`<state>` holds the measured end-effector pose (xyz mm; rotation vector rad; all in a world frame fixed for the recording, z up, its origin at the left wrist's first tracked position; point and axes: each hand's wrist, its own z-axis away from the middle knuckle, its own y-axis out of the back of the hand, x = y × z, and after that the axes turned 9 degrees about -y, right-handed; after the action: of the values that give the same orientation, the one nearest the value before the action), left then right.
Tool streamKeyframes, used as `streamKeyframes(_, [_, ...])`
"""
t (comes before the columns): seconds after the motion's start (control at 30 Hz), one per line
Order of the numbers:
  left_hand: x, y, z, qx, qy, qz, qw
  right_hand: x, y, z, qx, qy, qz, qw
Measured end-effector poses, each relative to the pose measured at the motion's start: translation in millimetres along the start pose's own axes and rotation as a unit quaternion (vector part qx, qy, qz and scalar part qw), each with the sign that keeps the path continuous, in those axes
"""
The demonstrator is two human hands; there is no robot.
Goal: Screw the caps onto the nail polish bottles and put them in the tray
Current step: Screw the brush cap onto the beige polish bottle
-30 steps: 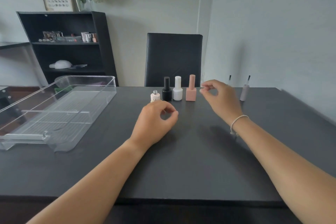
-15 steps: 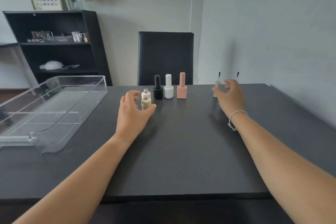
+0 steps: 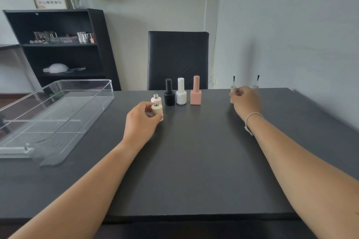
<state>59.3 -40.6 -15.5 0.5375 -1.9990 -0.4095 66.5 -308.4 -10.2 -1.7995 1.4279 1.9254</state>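
My left hand (image 3: pixel 140 122) grips an uncapped beige bottle (image 3: pixel 157 110) standing on the dark table. Just behind it stands an uncapped pale pink bottle (image 3: pixel 156 99). Three capped bottles stand in a row to the right: black (image 3: pixel 169 93), white (image 3: pixel 181 92) and peach (image 3: pixel 195 91). At the far right my right hand (image 3: pixel 245 102) closes its fingers around a beige brush cap (image 3: pixel 233 91) standing brush-up. A second brush cap (image 3: pixel 256 84) stands behind the hand, partly hidden. The clear plastic tray (image 3: pixel 68 122) lies at the left, with nothing in it.
A black chair (image 3: pixel 177 60) stands behind the table's far edge. A black shelf (image 3: pixel 58 48) with small items is at the back left, with a vase of flowers on top. The wall runs close along the table's right side.
My left hand has taken hold of the beige bottle and drawn it slightly forward. My right hand has reached right to the brush caps and closed on the nearer one.
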Motion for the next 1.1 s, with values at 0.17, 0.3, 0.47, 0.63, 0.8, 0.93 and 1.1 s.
streamKeyframes(0.17, [-0.4,1.6,0.5,0.003,0.000,0.015,1.000,-3.1,1.0,8.3,-0.013,0.018,0.009,1.000])
streamKeyframes(0.3, [4.1,0.4,3.0,-0.001,-0.018,0.035,0.999,-9.3,2.9,22.8,-0.062,0.067,-0.030,0.995])
streamKeyframes(0.47, [8.4,4.3,6.7,-0.007,-0.048,0.055,0.997,-31.8,3.2,51.8,-0.169,0.152,-0.094,0.969])
streamKeyframes(0.63, [10.0,5.2,11.4,-0.033,-0.102,0.062,0.992,-43.3,9.1,71.9,-0.244,0.197,-0.154,0.937])
streamKeyframes(0.8, [10.5,4.5,11.6,-0.058,-0.135,0.066,0.987,-45.7,15.0,77.9,-0.275,0.223,-0.169,0.920])
streamKeyframes(0.93, [7.6,2.8,10.6,-0.072,-0.150,0.058,0.984,-43.7,11.2,75.6,-0.269,0.244,-0.135,0.922])
streamKeyframes(1.1, [5.4,1.9,9.5,-0.075,-0.157,0.055,0.983,-42.2,7.8,73.1,-0.255,0.253,-0.131,0.924])
